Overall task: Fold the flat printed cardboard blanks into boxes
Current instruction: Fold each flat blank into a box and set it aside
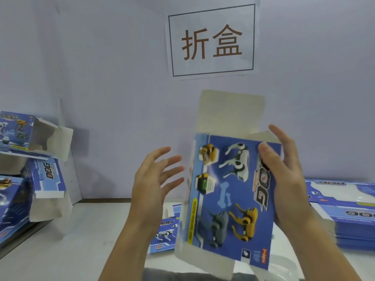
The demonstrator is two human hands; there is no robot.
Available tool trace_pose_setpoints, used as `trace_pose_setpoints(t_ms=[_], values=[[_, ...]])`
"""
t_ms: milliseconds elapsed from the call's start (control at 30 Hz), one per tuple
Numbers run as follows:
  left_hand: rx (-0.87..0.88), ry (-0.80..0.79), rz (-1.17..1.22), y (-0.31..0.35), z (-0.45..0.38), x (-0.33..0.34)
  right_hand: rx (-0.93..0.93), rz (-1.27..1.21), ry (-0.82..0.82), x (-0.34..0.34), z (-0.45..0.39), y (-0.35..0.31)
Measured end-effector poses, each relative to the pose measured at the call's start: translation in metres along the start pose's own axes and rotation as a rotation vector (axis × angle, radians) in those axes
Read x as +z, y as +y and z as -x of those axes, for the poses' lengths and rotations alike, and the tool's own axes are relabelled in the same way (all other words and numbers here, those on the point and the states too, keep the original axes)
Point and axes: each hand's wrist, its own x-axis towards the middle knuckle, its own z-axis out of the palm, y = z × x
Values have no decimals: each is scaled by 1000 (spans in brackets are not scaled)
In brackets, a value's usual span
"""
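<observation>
Blue printed cardboard box (229, 195) stands upright at centre right of the frame, above the counter (81, 240), its plain top flap raised. Your right hand (284, 175) grips its right edge, thumb on the printed face, fingers curled behind. Your left hand (154, 179) hovers just beside its left edge, fingers spread, touching nothing. Flat blanks (349, 216) are stacked at the right; folded boxes (30, 159) pile at the left.

Blue printed cardboard blank (229, 193) with robot-dog pictures and a "DOG" logo, held upright and slightly tilted above the white table (81, 230), plain grey top flap raised, lower flaps hanging loose. Stack of flat blanks (345, 216) lying at the table's right edge, another flat blank (164, 234) on the table under the raised one. Folded boxes (30, 155) piled at the table's left end, open flaps toward the middle.
</observation>
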Motion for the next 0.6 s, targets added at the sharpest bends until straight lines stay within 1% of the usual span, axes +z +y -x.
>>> trace_pose_setpoints(t_ms=[100, 167, 200, 233, 267, 300, 333, 367, 400, 433, 467, 500, 533, 567, 600], values=[[-23, -63, -67, -3, -1, -11, 15, -110, 118, -4, -2, -6], [-55, -90, -117, -6, -2, -17, 67, -233, 139, -9, -1, -11], [-79, -97, -124, -7, -4, -20, 119, -277, 119, -8, 2, -17], [-106, -108, -113, -8, -5, -23, 199, -274, 56, -9, 1, -20], [-133, -126, -91, -10, -6, -25, 299, -202, -36, -9, -3, -18], [-161, -151, -61, -10, -6, -27, 338, -92, -170, -13, 3, -15], [-192, -166, -30, -11, -6, -28, 422, 33, -240, -16, 6, -14], [-224, -162, -3, -12, -6, -29, 522, 122, -275, -17, 8, -9], [-256, -138, 12, -15, -6, -29, 578, 169, -349, -16, 10, -4], [-280, -108, 2, -18, -6, -29, 572, 219, -468, -11, 9, -1], [-293, -78, -38, -20, -6, -29, 552, 271, -545, -5, 2, 5], [-298, -48, -90, -23, -7, -30, 591, 268, -630, 1, 1, 12], [-302, -22, -131, -24, -7, -30, 697, 259, -616, 4, -3, 20], [-305, -10, -149, -24, -7, -32, 734, 278, -549, 6, -7, 25], [-308, -17, -150, -24, -8, -32, 795, 213, -501, 5, -8, 29]])
